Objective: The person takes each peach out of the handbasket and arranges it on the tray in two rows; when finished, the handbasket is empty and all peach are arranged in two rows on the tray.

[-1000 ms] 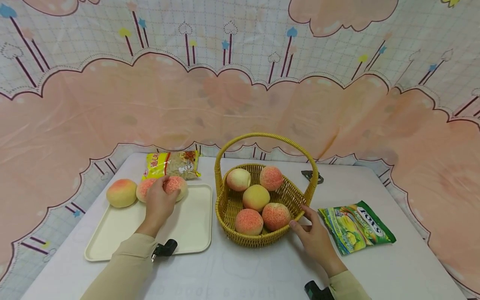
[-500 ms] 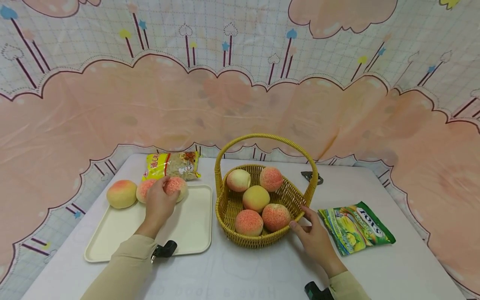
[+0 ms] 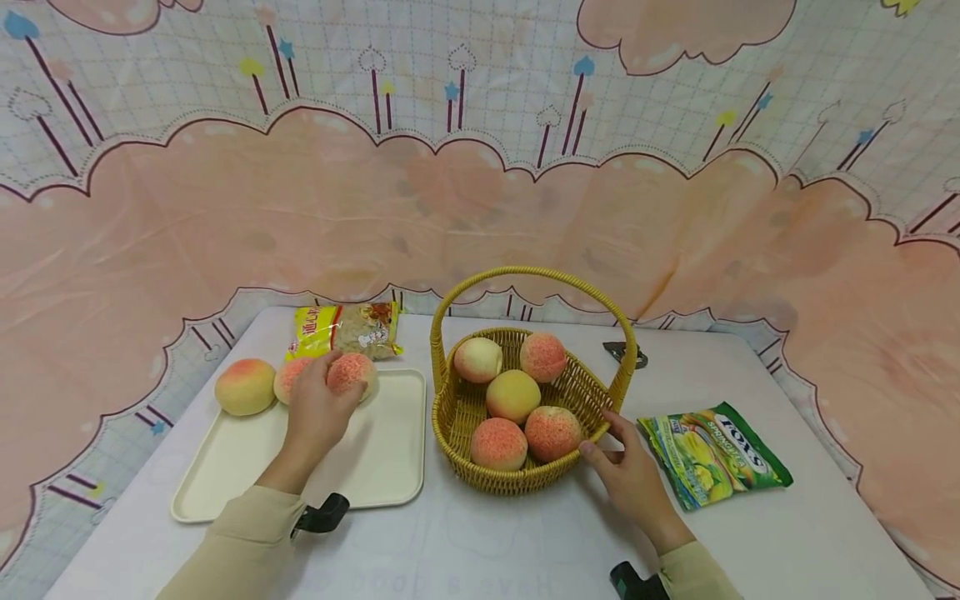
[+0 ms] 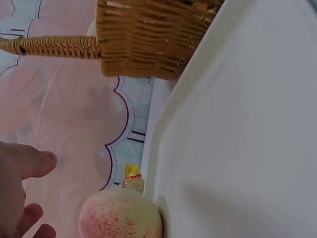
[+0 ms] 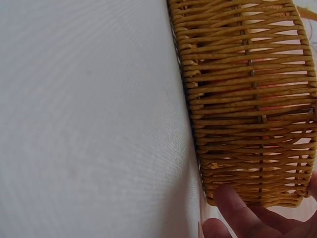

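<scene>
My left hand [image 3: 318, 408] is over the cream tray [image 3: 382, 467], beside a red-speckled peach [image 3: 351, 373] at its far edge. Thumb and fingers stand apart in the left wrist view, with a gap between them and that peach [image 4: 121, 215]. Partly behind the hand shows a second speckled peach [image 3: 288, 379]; a yellow-red peach [image 3: 245, 387] lies at the tray's far left corner. My right hand [image 3: 630, 475] touches the right side of the yellow wicker basket [image 3: 495, 482], fingers against its wall [image 5: 247, 124]. Several peaches lie in the basket, including a yellow one [image 3: 513, 396].
A yellow food packet [image 3: 345, 331] lies behind the tray. To the right of the basket is a green candy bag [image 3: 716, 456], with a small dark object [image 3: 625, 353] farther back. The basket's tall handle [image 3: 532, 272] arches upward. A patterned curtain hangs behind the table.
My left hand has drawn slightly back and down, and its fingers have come off the peach, which stays at the tray's far edge. The right hand and basket have not moved.
</scene>
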`<state>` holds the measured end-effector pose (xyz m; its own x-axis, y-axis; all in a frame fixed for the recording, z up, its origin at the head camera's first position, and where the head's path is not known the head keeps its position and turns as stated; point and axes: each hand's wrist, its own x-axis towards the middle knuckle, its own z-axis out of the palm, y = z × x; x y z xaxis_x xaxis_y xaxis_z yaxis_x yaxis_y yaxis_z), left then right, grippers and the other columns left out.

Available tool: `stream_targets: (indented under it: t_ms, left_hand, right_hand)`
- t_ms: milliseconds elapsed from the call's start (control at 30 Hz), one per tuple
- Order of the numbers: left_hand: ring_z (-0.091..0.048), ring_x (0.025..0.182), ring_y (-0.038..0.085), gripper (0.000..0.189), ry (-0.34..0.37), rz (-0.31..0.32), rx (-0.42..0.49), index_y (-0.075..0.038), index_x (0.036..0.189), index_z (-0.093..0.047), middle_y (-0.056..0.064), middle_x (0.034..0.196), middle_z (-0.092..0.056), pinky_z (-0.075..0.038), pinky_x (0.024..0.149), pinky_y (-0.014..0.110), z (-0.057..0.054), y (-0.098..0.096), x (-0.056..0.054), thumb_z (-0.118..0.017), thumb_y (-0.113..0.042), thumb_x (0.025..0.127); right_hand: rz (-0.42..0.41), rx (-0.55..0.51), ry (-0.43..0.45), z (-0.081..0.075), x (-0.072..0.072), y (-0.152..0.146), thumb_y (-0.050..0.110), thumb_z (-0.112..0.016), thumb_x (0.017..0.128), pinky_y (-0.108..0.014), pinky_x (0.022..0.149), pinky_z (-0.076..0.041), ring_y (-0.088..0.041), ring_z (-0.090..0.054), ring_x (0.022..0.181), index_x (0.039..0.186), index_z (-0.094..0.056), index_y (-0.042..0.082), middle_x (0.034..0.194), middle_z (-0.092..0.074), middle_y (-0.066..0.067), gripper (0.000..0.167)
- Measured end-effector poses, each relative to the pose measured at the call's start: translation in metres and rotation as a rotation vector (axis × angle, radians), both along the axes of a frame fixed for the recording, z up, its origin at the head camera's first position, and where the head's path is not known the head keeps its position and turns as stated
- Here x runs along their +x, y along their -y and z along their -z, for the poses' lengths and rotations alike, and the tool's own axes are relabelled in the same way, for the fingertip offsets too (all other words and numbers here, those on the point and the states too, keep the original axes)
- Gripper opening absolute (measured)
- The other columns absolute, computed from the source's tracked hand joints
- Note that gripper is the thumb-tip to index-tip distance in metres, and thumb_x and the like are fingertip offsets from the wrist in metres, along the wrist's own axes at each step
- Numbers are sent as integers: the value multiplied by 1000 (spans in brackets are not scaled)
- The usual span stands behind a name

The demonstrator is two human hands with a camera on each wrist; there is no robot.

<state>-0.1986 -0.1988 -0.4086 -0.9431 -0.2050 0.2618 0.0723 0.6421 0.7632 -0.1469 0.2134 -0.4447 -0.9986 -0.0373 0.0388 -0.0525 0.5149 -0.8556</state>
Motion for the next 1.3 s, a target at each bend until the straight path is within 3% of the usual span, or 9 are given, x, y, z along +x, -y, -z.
stream_targets:
  t_ms: [300, 600, 867, 1100, 1300]
  left_hand:
    - [-52, 117, 45, 62, -138, 161, -43, 7, 137, -50, 27, 135, -51, -45, 97, 58, -16, -24, 28, -80, -5, 83]
    - [-55, 122, 38, 63, -269, 373, -120, 6, 132, -56, 21, 131, -59, -48, 98, 54, -25, -52, 39, -85, -4, 78]
    - [-52, 127, 35, 59, -195, 513, -160, 0, 132, -58, 15, 133, -58, -43, 104, 51, -26, -79, 38, -84, -9, 80]
    - [-51, 128, 32, 57, -110, 622, -133, 0, 131, -58, 13, 134, -57, -41, 106, 49, -24, -99, 29, -84, -11, 81]
    - [-51, 128, 33, 63, -49, 715, -166, 0, 135, -55, 15, 136, -56, -42, 105, 50, -23, -110, 21, -84, -13, 81]
  right_hand:
    - [4, -3, -3, 1, -1, 0, 33, -62, 100, -38, 77, -58, -38, -63, 112, 153, -29, 6, 149, -37, -32, 68]
    - [-2, -17, 5, 1, 0, 0, 34, -62, 101, -39, 77, -57, -38, -62, 113, 154, -28, 6, 150, -36, -32, 68]
    - [4, -6, 10, 3, -1, 0, 35, -61, 101, -43, 82, -57, -38, -62, 113, 154, -28, 8, 150, -37, -31, 69]
    - [-4, -16, 14, 1, 0, -1, 35, -62, 101, -42, 79, -57, -37, -62, 113, 154, -28, 7, 150, -36, -32, 69]
    - [7, -21, 16, 2, -1, 0, 34, -62, 100, -40, 78, -57, -37, -63, 112, 154, -28, 8, 150, -37, -31, 69]
